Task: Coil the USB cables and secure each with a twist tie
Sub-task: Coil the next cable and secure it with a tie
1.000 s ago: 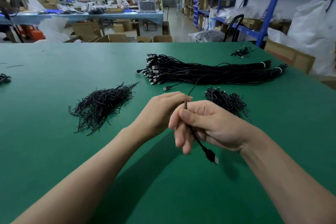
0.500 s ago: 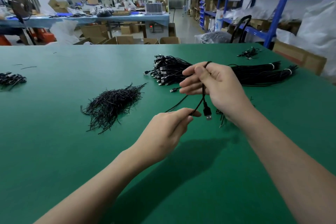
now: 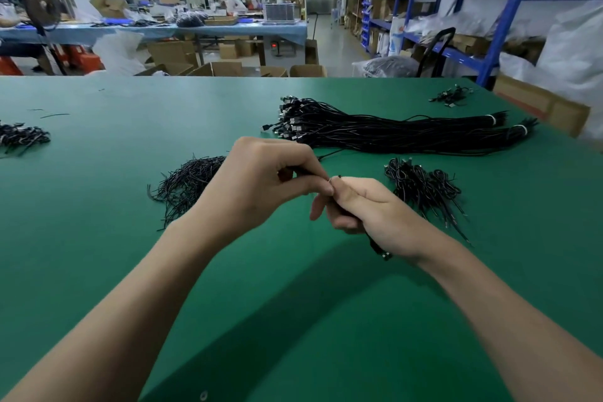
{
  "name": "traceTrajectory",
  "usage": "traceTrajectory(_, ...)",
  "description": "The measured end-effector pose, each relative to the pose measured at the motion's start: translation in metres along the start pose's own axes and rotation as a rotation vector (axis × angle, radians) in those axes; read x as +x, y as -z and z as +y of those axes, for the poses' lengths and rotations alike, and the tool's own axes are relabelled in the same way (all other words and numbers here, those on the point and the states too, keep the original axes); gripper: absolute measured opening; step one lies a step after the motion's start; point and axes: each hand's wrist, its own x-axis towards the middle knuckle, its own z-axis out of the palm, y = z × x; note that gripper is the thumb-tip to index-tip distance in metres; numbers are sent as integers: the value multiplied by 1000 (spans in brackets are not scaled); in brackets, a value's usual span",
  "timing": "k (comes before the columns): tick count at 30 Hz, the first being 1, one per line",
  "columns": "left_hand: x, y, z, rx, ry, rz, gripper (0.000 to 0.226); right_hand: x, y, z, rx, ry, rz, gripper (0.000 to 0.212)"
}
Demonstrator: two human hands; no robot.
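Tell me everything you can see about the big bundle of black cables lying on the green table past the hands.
Many long, thin black cables make up the big bundle, laid lengthwise in two bunches, each bound near its right end by a white tie. At its left end metal-tipped plugs fan out. It lies flat on the green table; neither the left hand nor the right hand touches it.
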Motion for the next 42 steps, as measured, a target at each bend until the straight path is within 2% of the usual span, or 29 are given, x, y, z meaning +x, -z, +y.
traceTrajectory(3,5,-3,-11,-220,43,20,11,-7,0,-2,205,-87,-158,43)
traceTrajectory(6,3,-22,-18,-607,215,55,6,-12,-3,-6,313,-87,-254,37)
traceTrajectory(8,-1,-44,-16,-714,309,128,10,-11,-7,-9,392,-39,-226,34)
traceTrajectory(10,-8,-67,-13,-747,400,183,21,-7,-8,-11,460,5,-124,36)
traceTrajectory(12,-17,-85,-8,-766,470,160,31,-4,-4,-12,490,34,-1,33)
traceTrajectory(14,-28,-96,-5,-654,462,67,35,-1,0,-11,469,28,129,27)
traceTrajectory(18,-36,-99,-1,-360,397,-134,23,6,11,-6,413,43,367,30)
traceTrajectory(22,-29,-79,8,-88,342,-268,24,11,21,-4,43,116,398,32)
traceTrajectory(24,-26,-62,16,41,267,-257,20,9,23,-3,-152,128,350,30)
traceTrajectory(28,-14,-23,20,134,88,-46,7,1,19,-3,-500,76,195,30)
traceTrajectory(30,-7,-10,18,108,44,4,6,-3,16,-1,-386,19,89,34)
traceTrajectory(33,2,-4,9,-12,21,50,8,-9,13,-2,-4,-35,-11,40)
traceTrajectory(38,5,-27,-16,-460,198,89,2,-15,1,-2,335,-97,-222,33)
traceTrajectory(40,0,-46,-20,-607,287,137,11,-14,-4,-5,487,-46,-199,30)
traceTrajectory(42,-5,-65,-20,-659,367,164,20,-11,-5,-10,619,39,-99,27)
